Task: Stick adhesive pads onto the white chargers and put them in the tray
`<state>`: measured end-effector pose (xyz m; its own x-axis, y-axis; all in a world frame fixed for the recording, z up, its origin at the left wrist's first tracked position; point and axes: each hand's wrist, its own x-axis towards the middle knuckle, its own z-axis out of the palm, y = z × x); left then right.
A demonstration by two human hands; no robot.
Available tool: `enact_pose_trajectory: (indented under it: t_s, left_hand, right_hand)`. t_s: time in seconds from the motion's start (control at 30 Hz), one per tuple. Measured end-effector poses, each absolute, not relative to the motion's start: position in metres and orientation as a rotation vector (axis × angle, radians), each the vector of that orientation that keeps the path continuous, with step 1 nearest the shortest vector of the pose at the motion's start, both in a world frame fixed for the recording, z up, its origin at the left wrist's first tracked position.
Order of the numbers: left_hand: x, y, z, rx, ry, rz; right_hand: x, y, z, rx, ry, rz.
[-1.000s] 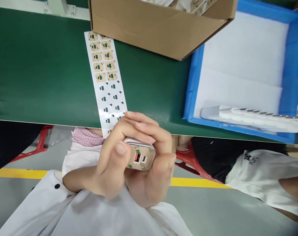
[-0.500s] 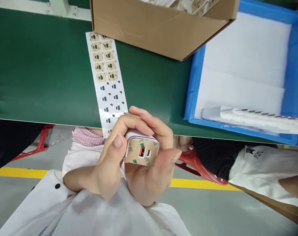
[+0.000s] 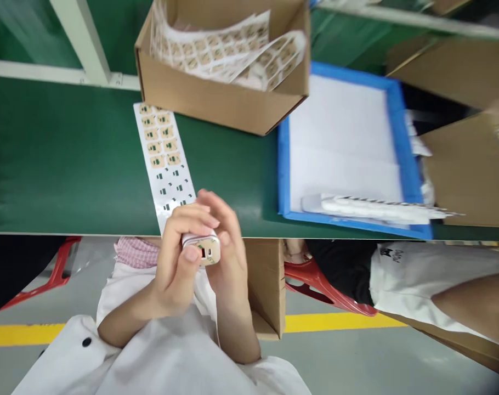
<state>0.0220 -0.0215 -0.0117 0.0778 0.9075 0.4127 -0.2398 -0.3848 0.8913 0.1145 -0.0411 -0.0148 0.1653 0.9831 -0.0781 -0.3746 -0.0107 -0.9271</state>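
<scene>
Between my two hands is a small white charger (image 3: pixel 210 253), its end face with two ports and a tan adhesive sticker turned toward me. My left hand (image 3: pixel 173 263) wraps round its left side, the thumb lying on the sticker face. On the other side my right hand (image 3: pixel 231 252) holds it with curved fingers. Behind my hands a white sticker sheet (image 3: pixel 167 178) lies on the green table (image 3: pixel 68 164). Its upper rows carry tan stickers, and the lower rows have only backing with small cutouts.
A cardboard box (image 3: pixel 204 104) full of sticker sheets stands at the back. To its right, a blue tray (image 3: pixel 284 170) holds a row of white pieces (image 3: pixel 356 207). Another person's arm (image 3: pixel 475 299) shows at the right, by a red stool (image 3: pixel 323 285).
The view has shifted, showing more of the box and the table's back. My hands with the charger appear further left, and my left thumb now lies over part of the sticker face.
</scene>
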Motion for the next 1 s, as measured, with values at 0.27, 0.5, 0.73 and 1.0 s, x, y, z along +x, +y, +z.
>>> enact_pose_trajectory:
  t_s: [0.27,0.5,0.73,1.0]
  left_hand:
    - [0.037,-0.011,-0.016,2.292,1.033,0.996]
    - [0.052,0.005,-0.043,2.356,0.869,0.794]
    - [0.056,0.02,-0.061,2.135,0.871,0.85]
    - [-0.02,0.064,-0.079,2.297,1.126,0.753]
  right_hand:
    - [0.18,-0.037,-0.026,-1.049,-0.463,1.659]
    - [0.25,-0.041,-0.022,-1.192,-0.924,1.101]
    - [0.328,-0.014,-0.005,-1.795,-1.801,0.214]
    - [0.344,0.001,-0.011,-2.013,-2.192,0.02]
